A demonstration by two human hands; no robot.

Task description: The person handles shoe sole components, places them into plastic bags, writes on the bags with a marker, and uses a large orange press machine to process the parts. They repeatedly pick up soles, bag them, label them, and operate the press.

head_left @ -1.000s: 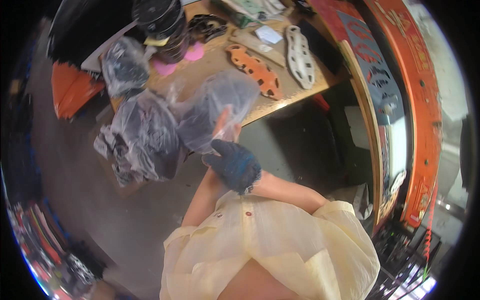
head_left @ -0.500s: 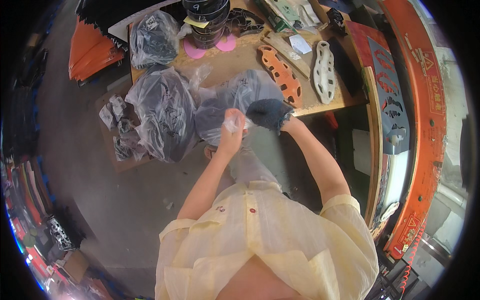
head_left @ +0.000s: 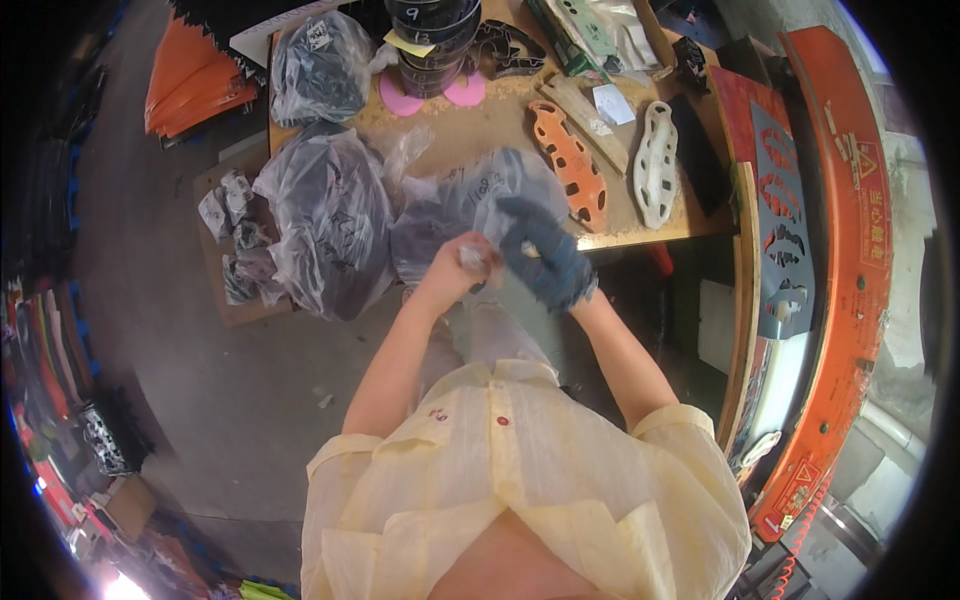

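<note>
We see a bulging plastic bag [head_left: 330, 225] | our bare left hand [head_left: 460, 262] clenches gathered plastic of a wrapped bundle [head_left: 485, 185] at the desk's [head_left: 490, 125] near edge | our gloved right hand [head_left: 545, 255] beside it, grip unclear | orange slotted plate [head_left: 566, 158]

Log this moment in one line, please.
left grip: bare, closed on clear bag | right grip: gloved, beside left, contact unclear | orange piece, white piece: on table

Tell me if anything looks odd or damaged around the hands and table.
One mismatch: the right hand is gloved, while the left hand, gripping the bag, is bare. The table also looks scuffed along its front edge, near the white piece. No spill shows.
</note>
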